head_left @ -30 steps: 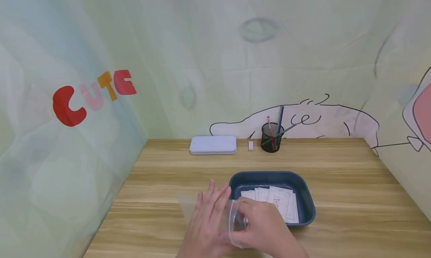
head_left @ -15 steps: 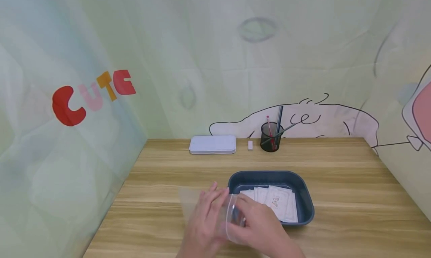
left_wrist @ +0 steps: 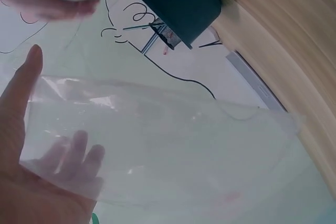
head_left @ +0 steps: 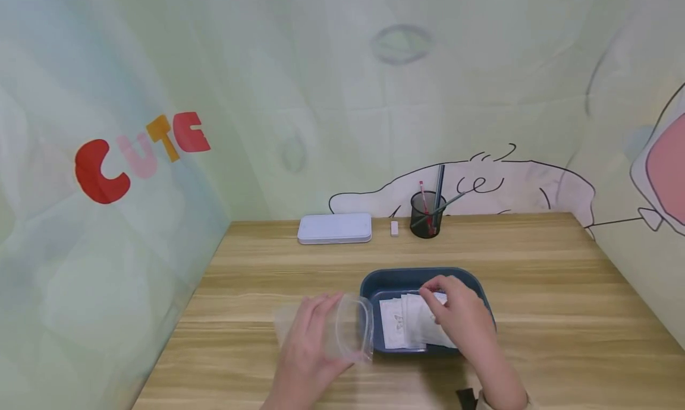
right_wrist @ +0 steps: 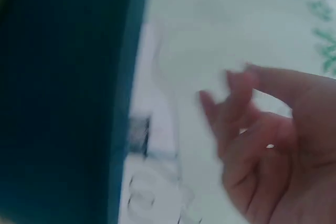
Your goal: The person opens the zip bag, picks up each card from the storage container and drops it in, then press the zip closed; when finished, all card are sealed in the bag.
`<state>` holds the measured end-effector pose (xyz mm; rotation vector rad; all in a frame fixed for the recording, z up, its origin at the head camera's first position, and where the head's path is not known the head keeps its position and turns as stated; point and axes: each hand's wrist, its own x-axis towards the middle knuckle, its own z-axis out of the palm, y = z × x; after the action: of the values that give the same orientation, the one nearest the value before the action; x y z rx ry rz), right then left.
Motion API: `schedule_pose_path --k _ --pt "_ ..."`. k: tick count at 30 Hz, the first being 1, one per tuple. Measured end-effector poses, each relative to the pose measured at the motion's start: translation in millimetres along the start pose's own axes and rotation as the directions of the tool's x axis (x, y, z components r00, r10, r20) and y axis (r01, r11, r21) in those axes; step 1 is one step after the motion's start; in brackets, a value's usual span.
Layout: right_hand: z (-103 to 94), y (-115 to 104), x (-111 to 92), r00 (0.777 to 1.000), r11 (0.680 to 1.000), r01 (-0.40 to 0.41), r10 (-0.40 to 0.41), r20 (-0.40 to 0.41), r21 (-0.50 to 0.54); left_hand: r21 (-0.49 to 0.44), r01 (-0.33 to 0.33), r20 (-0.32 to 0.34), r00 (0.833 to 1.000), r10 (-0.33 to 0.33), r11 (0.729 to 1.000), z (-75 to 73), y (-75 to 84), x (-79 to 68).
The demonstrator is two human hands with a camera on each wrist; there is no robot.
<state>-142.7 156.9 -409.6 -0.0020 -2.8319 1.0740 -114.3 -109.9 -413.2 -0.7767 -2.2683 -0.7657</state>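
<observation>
My left hand (head_left: 306, 352) holds a clear plastic zip bag (head_left: 354, 324), thumb on one side and fingers on the other, its mouth gaping to the right. In the left wrist view the see-through bag (left_wrist: 168, 145) stretches away from the palm, with fingers showing through it. My right hand (head_left: 467, 315) hovers over a dark blue bin (head_left: 382, 277), its fingers loosely curled and nothing visible between them. Several flat white packets (head_left: 395, 325) lie overlapping in that bin, partly covered by the hand. The right wrist view, blurred, has thumb and fingertips (right_wrist: 236, 80) close together beside the bin wall.
At the back of the wooden table (head_left: 257, 267) stand a pale flat case (head_left: 335, 228), a small white eraser-like block (head_left: 394, 228) and a black mesh cup (head_left: 426, 217) with pens. Printed cloth walls rise behind and at both sides.
My right hand has come out of the bag's mouth and moved right, above the packets. The left hand has lowered slightly and its fingers have spread, keeping the bag.
</observation>
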Motion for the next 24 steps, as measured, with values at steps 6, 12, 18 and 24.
schedule_pose_path --k 6,12,18,24 --pt "-0.3 49 15 0.991 0.962 -0.025 0.060 0.121 -0.273 0.013 0.091 0.072 0.993 -0.092 0.996 0.2 -6.0 -1.8" --pt "12.4 63 25 0.984 0.953 -0.005 0.059 0.168 -0.303 0.042 0.076 0.068 0.995 -0.078 0.996 4.8 -14.6 -3.5" --pt "23.2 65 34 0.969 0.936 -0.043 0.124 0.213 -0.350 0.066 0.051 0.072 0.996 -0.056 0.996 9.2 -20.0 -3.1" --pt "31.7 69 35 0.960 0.939 -0.060 0.147 0.237 -0.340 0.058 0.042 0.073 0.996 -0.046 0.997 9.5 -20.8 -3.5"
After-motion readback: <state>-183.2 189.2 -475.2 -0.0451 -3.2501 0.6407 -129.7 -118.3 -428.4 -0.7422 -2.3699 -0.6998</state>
